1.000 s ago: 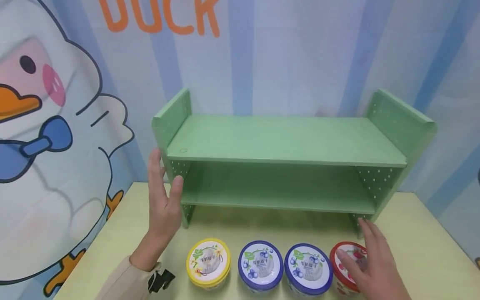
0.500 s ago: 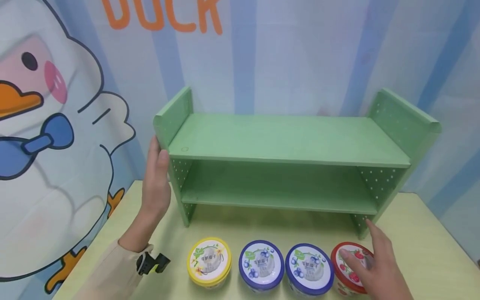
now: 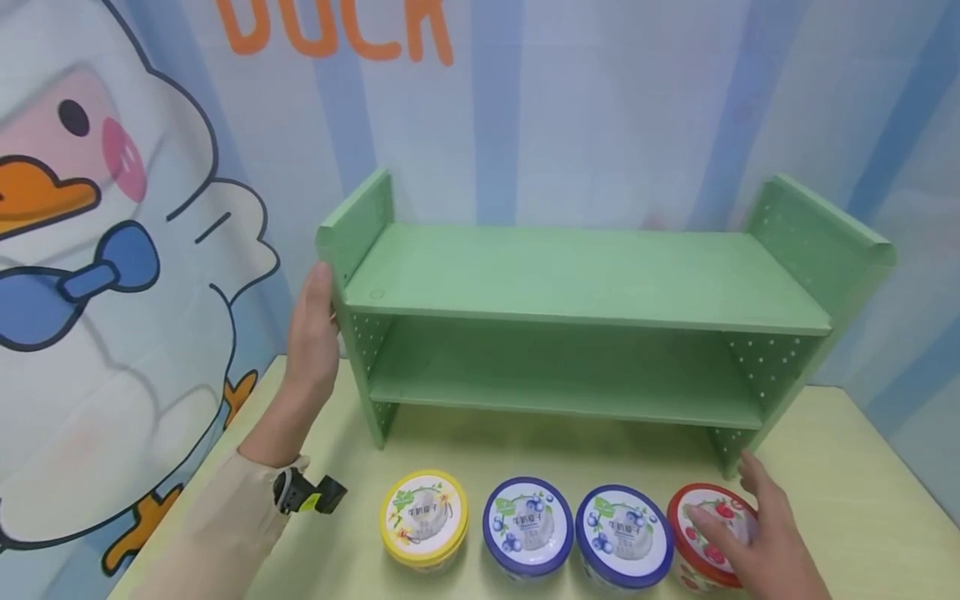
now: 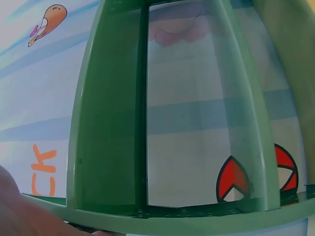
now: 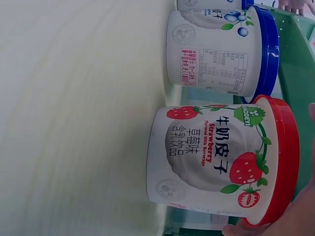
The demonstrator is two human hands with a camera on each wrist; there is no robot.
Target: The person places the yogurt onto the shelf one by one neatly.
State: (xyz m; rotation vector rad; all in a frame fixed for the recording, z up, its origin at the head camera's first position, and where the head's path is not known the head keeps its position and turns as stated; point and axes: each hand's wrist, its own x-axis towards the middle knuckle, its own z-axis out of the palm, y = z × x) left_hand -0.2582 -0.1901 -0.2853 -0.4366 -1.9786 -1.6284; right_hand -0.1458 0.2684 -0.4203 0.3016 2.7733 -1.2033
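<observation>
In the head view my left hand [image 3: 313,342] rests against the outer side of the green shelf's [image 3: 585,275] left panel, its fingers partly hidden behind it. The left wrist view shows that hand [image 4: 34,216] at the panel's edge. My right hand [image 3: 772,533] is at the red-lidded strawberry milk cup [image 3: 701,562], thumb over the lid and fingers beside its right edge. In the right wrist view the fingers come up to the rim of this upright strawberry cup [image 5: 211,162], while the thumb stands slightly off the lid.
Left of the strawberry cup stand two blue-lidded blueberry cups [image 3: 528,529] and a yellow-lidded cup [image 3: 424,518], in a row before the shelf. All are on the pale yellow table [image 3: 817,467]. A striped wall cloth [image 3: 615,108] with a duck picture hangs behind.
My left hand has moved up and onto the shelf's left side panel. The right hand's fingers have drawn in closer around the strawberry cup's lid. The cups and shelf keep their places.
</observation>
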